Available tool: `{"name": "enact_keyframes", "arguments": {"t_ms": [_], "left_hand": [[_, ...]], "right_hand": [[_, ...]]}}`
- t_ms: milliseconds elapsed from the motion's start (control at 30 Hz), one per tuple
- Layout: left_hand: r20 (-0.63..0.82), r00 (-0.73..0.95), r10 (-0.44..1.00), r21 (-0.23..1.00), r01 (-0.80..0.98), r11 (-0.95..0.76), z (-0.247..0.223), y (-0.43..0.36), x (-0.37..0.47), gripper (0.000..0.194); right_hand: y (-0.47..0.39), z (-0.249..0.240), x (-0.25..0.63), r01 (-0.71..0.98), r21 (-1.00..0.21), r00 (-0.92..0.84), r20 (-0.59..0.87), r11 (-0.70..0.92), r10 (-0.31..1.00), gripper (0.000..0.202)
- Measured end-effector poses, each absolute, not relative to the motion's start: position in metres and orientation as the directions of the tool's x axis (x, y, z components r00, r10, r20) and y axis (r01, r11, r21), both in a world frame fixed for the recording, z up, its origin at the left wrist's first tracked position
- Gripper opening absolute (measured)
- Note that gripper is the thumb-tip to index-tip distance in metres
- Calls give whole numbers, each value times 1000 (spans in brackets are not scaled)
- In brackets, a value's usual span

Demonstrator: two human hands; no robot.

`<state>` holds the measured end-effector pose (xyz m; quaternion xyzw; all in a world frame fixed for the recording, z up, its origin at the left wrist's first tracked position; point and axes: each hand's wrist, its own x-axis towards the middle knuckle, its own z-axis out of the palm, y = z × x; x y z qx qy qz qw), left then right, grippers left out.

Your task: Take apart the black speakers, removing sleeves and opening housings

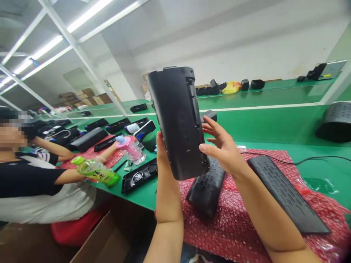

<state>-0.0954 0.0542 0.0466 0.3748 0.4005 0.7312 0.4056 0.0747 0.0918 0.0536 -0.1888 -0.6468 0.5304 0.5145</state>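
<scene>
Upright in front of me is a black plastic casing (pixel 175 124), smooth on its face, with slots and clips along its right side. My left hand (pixel 161 149) grips it from behind at the lower left; most of those fingers are hidden by it. At its right edge, my right hand (pixel 221 146) has its fingers spread, and the thumb tip is close to the casing; whether it touches, I cannot tell. Below, a black casing with a dimpled surface (pixel 210 186) lies on red bubble wrap (pixel 233 233). To the right rests a long black dimpled panel (pixel 287 193).
A co-worker (pixel 35 175) sits at the left, arms on the green bench (pixel 139 199). Between us are a green drink bottle (pixel 95 171), a pink-topped bottle (pixel 130 149) and a black panel with round openings (pixel 139 177). A black cable (pixel 309 157) crosses the right side.
</scene>
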Motion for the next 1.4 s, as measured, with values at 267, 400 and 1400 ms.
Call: {"name": "enact_keyframes", "arguments": {"t_ms": [267,400,1400], "left_hand": [[209,-47,977,926,-310,-213,42,69,-90,71],[221,-47,974,942,-249,-225,53,73,-93,68],[-149,-495,856,695,563,447,4,64,-165,26]], "right_hand": [[101,58,69,-646,-745,-426,533,168,731,66],[115,61,80,-457,-858,-404,435,234,805,73],[130,73,149,-289,-824,-105,534,488,839,33]]}}
